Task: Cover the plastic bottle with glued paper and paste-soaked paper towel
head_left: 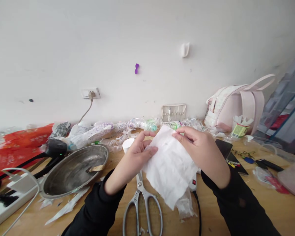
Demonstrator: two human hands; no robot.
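A thin white tissue hangs between my hands above the wooden table. My left hand pinches its left edge between thumb and fingers. At the upper right edge, my right hand grips it the same way. Below my left hand, metal scissors lie with their handles toward me, their blades partly hidden. A white cup or roll stands behind my left hand. Under the tissue's lower right, a white device with a red switch shows in part, beside a crumpled clear plastic piece.
A metal bowl sits on the left, near a power strip and red plastic bags. Crumpled plastic lines the wall. A pink backpack, a tub of white sticks and a dark phone are on the right.
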